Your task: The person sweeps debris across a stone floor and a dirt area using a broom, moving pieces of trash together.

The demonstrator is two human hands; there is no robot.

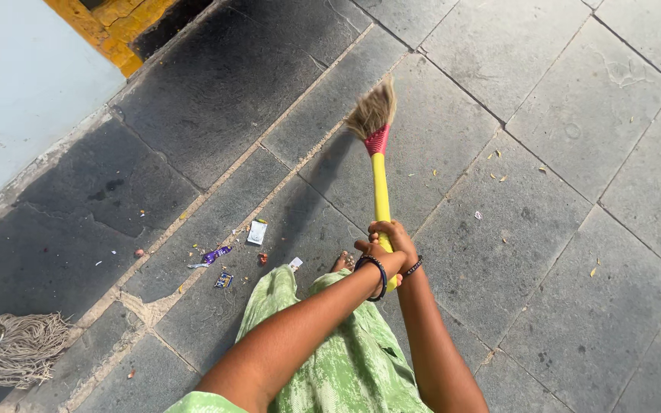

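A broom [377, 164] with a yellow handle, red binding and straw bristles points away from me, its bristles touching the stone floor [545, 252]. My left hand [376, 256] and my right hand [396, 235] are both closed around the near end of the handle, stacked together. Dark bangles circle both wrists. Small litter lies to the left of the broom: a white wrapper [257, 231], a purple wrapper [216, 255] and a small dark packet [223, 280].
A string mop head [23, 348] lies at the left edge. A pale wall [17, 92] with a yellow strip [109, 27] runs along the upper left. Scattered dry bits dot the grey slabs on the right. My green dress covers the lower middle.
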